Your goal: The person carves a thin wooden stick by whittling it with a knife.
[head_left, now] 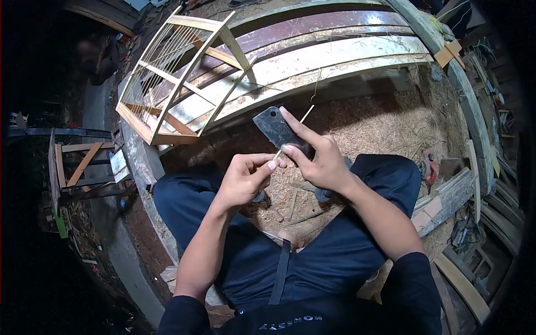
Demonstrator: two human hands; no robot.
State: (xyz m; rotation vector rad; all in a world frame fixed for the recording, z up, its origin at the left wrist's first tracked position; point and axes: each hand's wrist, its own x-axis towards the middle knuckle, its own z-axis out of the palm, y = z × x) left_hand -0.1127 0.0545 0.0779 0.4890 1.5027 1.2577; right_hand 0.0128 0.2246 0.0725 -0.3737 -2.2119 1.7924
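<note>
On my remote feed, clock centre lies between left hand (244, 181) and right hand (319, 160). Counter (346, 60): twelve o'clock; first frame (177, 84) on it, between ten and eleven. Wood shavings (385, 127): two, counter's near side. Second frame (85, 163): nine. Curved board (461, 285): four.

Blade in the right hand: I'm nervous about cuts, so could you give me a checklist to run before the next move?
1. Blade gripped: ok, the right hand holds it.
2. Thin stick held: ok, pinched by the left hand.
3. Left fingertips well clear of the blade: not ok, I'd say; they look close.
4. Sharp edge identified: cannot tell.
5. Slatted wooden frame clear of the blade: ok, standing apart.
</note>
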